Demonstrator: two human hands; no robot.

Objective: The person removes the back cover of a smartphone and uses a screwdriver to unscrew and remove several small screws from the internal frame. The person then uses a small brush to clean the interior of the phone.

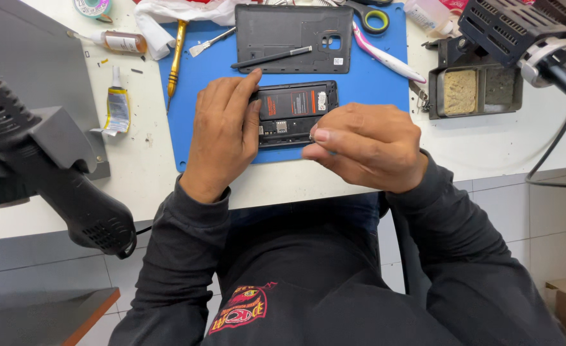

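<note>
head view: both hands close in on the opened phone

head camera looks straight down and the opened phone [294,113] lies on the blue mat [372,83], long axis running left to right, back shell off, battery showing. left hand [222,138] is planted flat on the phone's left end, fingers spread forward, index tip reaching past the top edge; nothing is clasped in it, it just presses down. right hand [366,146] sits at the phone's lower right corner, thumb and fingers pinched tight together. whether something small is caught in that pinch, can't tell, the fingers hide it. so the phone lies to the left of that pinch and just beyond it, touching or nearly so, and both hands are about equally close.

now the labels. on the battery [294,102], an orange-red rectangular panel across the middle with a small white patch at its right end. above the phone, the dark grey back cover [294,38] lies inside-up with a thin dark stylus [271,57] slanted across it and a tiny white sticker at its lower right corner. off the mat to the left, a crumpled glue tube [118,106], white with yellow and blue print, and farther up a small amber bottle [120,42] on its side with a white label. a yellow-handled tool [177,54] lies along the mat's left edge.
</note>
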